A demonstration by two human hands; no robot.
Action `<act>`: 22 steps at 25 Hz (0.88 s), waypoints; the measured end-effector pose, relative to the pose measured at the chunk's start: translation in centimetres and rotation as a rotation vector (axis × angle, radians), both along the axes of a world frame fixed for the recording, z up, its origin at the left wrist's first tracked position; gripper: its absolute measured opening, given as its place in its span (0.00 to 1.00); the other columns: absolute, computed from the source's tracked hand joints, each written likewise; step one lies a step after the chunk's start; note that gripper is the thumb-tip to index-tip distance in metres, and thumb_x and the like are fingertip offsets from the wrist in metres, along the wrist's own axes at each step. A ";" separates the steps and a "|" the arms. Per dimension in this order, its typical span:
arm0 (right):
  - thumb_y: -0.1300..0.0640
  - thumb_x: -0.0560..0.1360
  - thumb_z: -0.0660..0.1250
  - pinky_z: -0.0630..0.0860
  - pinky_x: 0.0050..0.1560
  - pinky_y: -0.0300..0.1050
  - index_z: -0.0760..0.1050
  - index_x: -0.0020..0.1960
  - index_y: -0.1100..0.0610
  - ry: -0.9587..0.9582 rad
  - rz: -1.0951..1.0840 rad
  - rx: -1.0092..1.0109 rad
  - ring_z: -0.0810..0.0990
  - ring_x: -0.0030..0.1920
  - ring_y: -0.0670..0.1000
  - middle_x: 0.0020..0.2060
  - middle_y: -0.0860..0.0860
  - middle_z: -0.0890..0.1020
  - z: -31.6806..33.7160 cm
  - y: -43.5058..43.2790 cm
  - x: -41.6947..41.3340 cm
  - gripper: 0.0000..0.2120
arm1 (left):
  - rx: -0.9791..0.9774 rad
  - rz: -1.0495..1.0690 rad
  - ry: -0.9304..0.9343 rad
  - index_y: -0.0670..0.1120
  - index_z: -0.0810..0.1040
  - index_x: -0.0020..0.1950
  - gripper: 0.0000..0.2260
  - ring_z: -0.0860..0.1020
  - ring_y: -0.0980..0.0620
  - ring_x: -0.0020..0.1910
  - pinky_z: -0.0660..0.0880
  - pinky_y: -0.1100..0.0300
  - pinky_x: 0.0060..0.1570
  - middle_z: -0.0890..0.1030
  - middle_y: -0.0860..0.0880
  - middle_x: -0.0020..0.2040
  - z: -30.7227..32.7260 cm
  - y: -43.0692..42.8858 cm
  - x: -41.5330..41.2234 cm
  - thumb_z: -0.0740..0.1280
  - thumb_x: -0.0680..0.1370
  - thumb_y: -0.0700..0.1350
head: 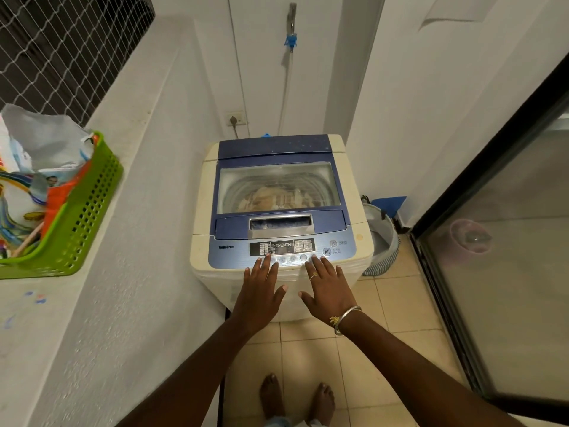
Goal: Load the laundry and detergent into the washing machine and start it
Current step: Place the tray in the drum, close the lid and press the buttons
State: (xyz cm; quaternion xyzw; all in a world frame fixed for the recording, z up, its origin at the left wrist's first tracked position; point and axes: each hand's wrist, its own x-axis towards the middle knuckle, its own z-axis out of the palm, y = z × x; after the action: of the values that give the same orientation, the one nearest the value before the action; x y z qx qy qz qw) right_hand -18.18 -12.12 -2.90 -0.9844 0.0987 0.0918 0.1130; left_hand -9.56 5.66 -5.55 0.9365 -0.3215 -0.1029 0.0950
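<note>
Left hand (260,289) and right hand (328,288) lie flat, fingers extended, holding nothing, fingertips on the washing machine (278,211) control panel (281,249); lid (278,186) closed over laundry (274,198).

We see a dim, even indoor light with no hard beam; the white walls (409,87) turn grey-lilac and the floor tiles (397,306) a warm yellow. Behind the mesh (61,47) at upper left it is dark. The left hand (260,291) and right hand (328,289) cast only faint, soft shadows on the washing machine (204,204). A pale sheen veils its lid window (277,186), so the contents look hazy. The glass door (508,272) at right carries milky reflections and a pinkish blot. The centre is sharp; we find the lower-left wall smeared, and straight edges bow toward the borders.
</note>
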 end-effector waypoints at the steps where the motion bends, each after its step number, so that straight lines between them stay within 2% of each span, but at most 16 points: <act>1: 0.39 0.79 0.58 0.50 0.76 0.61 0.51 0.80 0.55 0.003 0.002 0.000 0.49 0.79 0.57 0.80 0.54 0.52 0.0 0.1 0.1 0.37 | 0.000 0.003 0.003 0.45 0.64 0.76 0.28 0.62 0.40 0.76 0.57 0.40 0.73 0.62 0.43 0.78 0.0 0.0 0.0 0.58 0.80 0.59; 8: 0.39 0.79 0.59 0.51 0.76 0.61 0.51 0.80 0.54 0.012 -0.014 -0.004 0.50 0.79 0.57 0.80 0.54 0.53 -0.1 0.3 0.3 0.37 | -0.015 0.004 -0.008 0.45 0.66 0.75 0.28 0.64 0.40 0.75 0.58 0.40 0.72 0.64 0.43 0.77 -0.3 0.5 0.2 0.59 0.80 0.58; 14: 0.38 0.79 0.57 0.52 0.76 0.61 0.50 0.80 0.55 0.031 -0.012 -0.015 0.49 0.79 0.56 0.80 0.54 0.51 -0.5 0.6 0.0 0.37 | -0.009 -0.011 0.008 0.46 0.60 0.78 0.28 0.56 0.42 0.79 0.52 0.43 0.75 0.57 0.44 0.80 0.0 0.6 0.0 0.57 0.81 0.58; 19: 0.37 0.78 0.58 0.55 0.76 0.61 0.52 0.80 0.56 0.028 -0.091 -0.026 0.50 0.79 0.57 0.80 0.54 0.53 0.0 -1.1 0.8 0.38 | -0.008 -0.015 -0.001 0.45 0.59 0.79 0.29 0.56 0.42 0.78 0.53 0.42 0.75 0.57 0.44 0.80 0.0 0.8 0.3 0.57 0.81 0.58; 22: 0.33 0.77 0.56 0.56 0.74 0.64 0.53 0.79 0.58 0.062 -0.137 -0.083 0.51 0.79 0.58 0.79 0.55 0.53 0.5 -3.3 2.0 0.40 | 0.000 -0.007 0.001 0.46 0.55 0.79 0.30 0.53 0.43 0.79 0.52 0.42 0.76 0.54 0.44 0.80 0.3 1.0 0.6 0.56 0.82 0.58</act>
State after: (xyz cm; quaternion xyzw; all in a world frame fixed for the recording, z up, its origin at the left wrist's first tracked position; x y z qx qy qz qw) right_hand -16.21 -15.41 -2.38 -0.9759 0.1729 0.1102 0.0751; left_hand -8.98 6.63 -5.28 0.9352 -0.3249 -0.1037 0.0949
